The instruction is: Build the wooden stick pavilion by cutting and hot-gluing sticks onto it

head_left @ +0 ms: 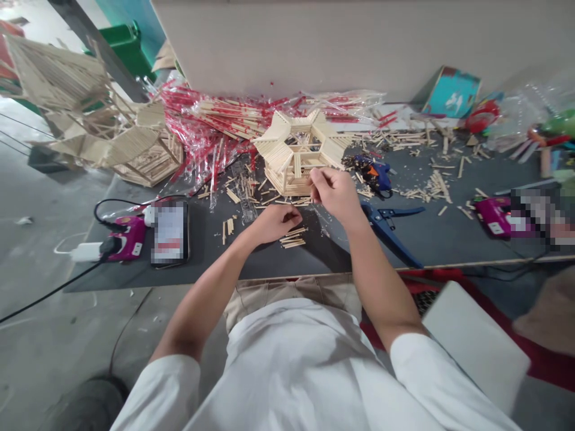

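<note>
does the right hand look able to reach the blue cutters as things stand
Probably yes: the blue cutters lie on the table right beside the right hand, and the way between looks free.

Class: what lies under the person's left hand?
A small pile of short wooden sticks pokes out beneath the left hand on the grey table. Whatever the palm covers is hidden.

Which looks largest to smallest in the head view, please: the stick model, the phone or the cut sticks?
1. stick model
2. phone
3. cut sticks by the left hand
</note>
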A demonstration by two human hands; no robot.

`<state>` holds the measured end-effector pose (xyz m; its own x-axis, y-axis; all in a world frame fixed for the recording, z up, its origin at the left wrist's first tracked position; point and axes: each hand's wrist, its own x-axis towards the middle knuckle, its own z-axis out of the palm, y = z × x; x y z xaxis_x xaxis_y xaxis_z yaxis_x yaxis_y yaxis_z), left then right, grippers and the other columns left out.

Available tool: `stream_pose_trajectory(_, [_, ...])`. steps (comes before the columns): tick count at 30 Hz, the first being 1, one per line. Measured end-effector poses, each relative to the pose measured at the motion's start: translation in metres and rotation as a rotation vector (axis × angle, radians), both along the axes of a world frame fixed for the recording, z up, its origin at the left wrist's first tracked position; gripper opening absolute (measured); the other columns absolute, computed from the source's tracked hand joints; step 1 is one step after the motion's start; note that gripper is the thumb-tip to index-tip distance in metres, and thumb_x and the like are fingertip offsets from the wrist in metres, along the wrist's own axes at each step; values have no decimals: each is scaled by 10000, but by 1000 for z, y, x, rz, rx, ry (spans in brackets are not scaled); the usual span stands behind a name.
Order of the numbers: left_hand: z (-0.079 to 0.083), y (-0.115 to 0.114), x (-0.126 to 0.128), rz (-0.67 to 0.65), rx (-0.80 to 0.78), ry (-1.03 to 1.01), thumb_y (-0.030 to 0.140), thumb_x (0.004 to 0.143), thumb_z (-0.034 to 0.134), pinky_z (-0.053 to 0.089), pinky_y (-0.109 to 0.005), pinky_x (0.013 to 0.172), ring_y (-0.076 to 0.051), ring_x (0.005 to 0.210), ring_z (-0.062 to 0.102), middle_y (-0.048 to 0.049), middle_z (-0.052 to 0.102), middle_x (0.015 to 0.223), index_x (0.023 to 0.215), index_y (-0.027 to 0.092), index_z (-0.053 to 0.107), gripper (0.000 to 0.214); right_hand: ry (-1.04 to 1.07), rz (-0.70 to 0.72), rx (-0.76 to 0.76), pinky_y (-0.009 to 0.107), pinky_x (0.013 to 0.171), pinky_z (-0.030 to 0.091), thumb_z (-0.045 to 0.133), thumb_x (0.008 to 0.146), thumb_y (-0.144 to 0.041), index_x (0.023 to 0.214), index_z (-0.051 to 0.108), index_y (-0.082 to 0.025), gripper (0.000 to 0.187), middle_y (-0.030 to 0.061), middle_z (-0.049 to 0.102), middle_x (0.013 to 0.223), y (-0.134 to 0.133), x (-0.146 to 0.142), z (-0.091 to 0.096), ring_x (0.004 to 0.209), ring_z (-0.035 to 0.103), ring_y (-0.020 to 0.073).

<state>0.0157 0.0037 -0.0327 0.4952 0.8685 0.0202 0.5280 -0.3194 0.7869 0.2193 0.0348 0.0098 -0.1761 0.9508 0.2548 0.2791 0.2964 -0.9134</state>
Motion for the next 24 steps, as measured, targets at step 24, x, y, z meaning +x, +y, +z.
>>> stream_pose_trajectory(24, [0, -2, 5, -59, 52, 113, 272, 975, 594, 483, -301, 793, -214, 892, 730, -50, 821, 1026, 1030, 193, 815, 241, -447, -43, 305, 417, 834, 557, 878, 869, -588, 879, 804, -224, 372, 67, 763, 839, 81, 0, 44, 787, 678, 238])
